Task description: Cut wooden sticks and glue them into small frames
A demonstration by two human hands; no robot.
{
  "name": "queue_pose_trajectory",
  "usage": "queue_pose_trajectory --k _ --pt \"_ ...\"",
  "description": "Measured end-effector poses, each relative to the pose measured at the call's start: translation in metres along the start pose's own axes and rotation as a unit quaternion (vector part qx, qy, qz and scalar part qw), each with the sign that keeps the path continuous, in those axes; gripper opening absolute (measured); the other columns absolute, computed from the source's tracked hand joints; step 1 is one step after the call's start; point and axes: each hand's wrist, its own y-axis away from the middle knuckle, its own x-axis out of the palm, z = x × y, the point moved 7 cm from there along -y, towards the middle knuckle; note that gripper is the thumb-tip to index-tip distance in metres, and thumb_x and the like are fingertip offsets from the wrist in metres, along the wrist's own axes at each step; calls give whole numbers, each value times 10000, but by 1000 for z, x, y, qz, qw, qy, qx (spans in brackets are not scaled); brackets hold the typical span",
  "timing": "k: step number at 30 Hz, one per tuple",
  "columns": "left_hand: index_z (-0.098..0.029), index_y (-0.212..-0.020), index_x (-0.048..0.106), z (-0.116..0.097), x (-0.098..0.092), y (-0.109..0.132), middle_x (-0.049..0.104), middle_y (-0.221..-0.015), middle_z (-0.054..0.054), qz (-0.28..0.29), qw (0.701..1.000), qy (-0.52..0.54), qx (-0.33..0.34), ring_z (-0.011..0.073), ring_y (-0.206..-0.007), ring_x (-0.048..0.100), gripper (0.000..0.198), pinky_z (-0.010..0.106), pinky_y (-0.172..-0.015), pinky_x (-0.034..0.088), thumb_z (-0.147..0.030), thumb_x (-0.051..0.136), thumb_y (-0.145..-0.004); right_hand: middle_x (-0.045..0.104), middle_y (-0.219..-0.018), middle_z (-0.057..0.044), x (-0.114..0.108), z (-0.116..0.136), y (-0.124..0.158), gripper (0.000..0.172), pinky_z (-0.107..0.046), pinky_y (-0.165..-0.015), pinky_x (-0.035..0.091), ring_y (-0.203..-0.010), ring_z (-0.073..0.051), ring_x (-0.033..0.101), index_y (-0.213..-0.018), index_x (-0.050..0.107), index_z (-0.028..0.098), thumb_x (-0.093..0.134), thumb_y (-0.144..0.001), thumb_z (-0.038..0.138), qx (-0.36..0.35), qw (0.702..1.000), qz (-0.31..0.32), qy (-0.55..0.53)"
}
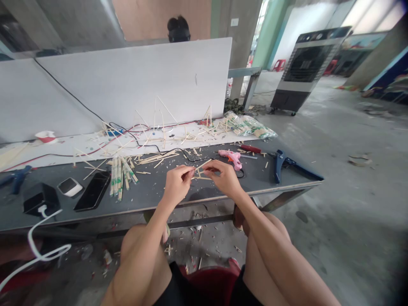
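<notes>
Just the left hand (178, 183) and right hand (223, 178), both pinching one small wooden-stick frame (200, 171).

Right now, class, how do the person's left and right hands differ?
The left hand sits nearer the stick bundle, while the right hand sits nearer the pink glue gun. The left hand's fingers point rightward, and the right hand's fingers point leftward. Both hands are bare, and both pinch thin wooden sticks between them.

Pale wooden sticks (199, 169) look rough and matt; the pink plastic glue gun (230, 159) is glossy.
</notes>
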Motion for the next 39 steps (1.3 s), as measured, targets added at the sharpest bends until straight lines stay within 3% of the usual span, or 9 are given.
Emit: queue_pose_trajectory --k 12,19,22,39 --pt "-169 -915 747 -1 -1 0 695 -761 45 -1 1000 -5 -4 128 -559 613 218 226 -521 448 -266 553 -937 684 -961 -66 2 7 0 105 -281 -703 539 -808 -161 646 -860 731 208 636 -889 244 -31 1000 -1 -2" --pt "-179 -925 752 -1 -3 1 684 -744 40 -13 1000 -2 7 133 -579 616 225 224 -517 445 -287 556 -943 745 -907 -55 1 -9 4 178 -327 -747 565 -775 -188 679 -981 725 201 685 -856 320 54 998 -10 -23" --pt "-182 -933 754 -1 -5 2 686 -737 35 -21 1000 2 8 123 -551 600 221 226 -520 450 -285 559 -941 752 -851 -51 -1 -12 5 164 -349 -731 575 -749 -206 689 -912 740 211 712 -834 353 77 997 -15 -20" --pt "-178 -960 755 0 -5 2 665 -730 32 -15 1000 7 4 114 -532 584 232 224 -514 449 -274 544 -949 748 -748 -31 0 -13 5 151 -354 -643 573 -660 -213 678 -811 759 233 739 -809 383 98 995 -19 -30"
